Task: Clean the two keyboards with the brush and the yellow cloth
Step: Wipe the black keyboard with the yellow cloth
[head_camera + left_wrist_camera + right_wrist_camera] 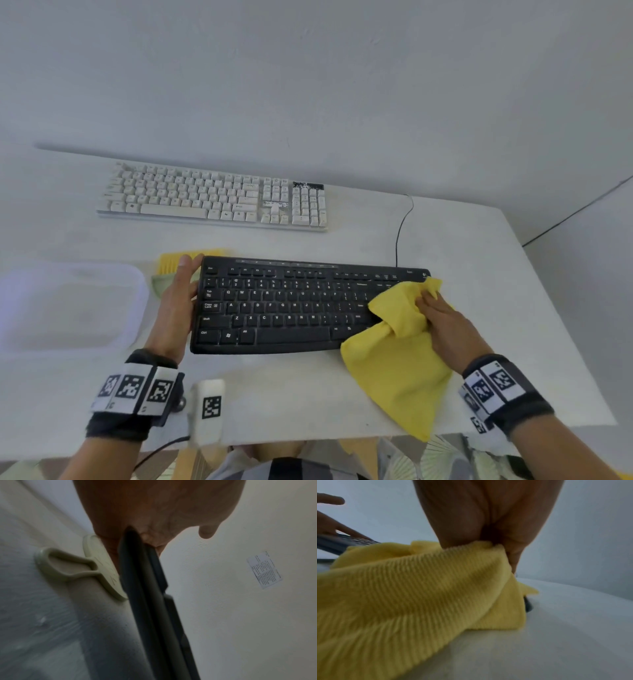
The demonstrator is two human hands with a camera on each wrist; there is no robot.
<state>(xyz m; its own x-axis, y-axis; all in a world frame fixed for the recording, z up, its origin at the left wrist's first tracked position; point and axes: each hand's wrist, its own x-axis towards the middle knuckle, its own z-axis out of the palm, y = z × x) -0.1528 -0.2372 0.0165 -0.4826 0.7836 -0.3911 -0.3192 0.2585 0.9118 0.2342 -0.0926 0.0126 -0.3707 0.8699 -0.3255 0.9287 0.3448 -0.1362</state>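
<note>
Risk: the black keyboard (291,305) could slide sideways if the wipe drags harder than the left hand (178,301) braces it.
Left hand: fingers straight, pressed flat against the keyboard's left edge.
Right hand (445,322): bunches and grips the yellow cloth (394,359) over the keyboard's right end.
Brush (181,263): just beyond the left fingertips.
White keyboard (212,195): on the surface (308,394), well beyond both hands.
</note>
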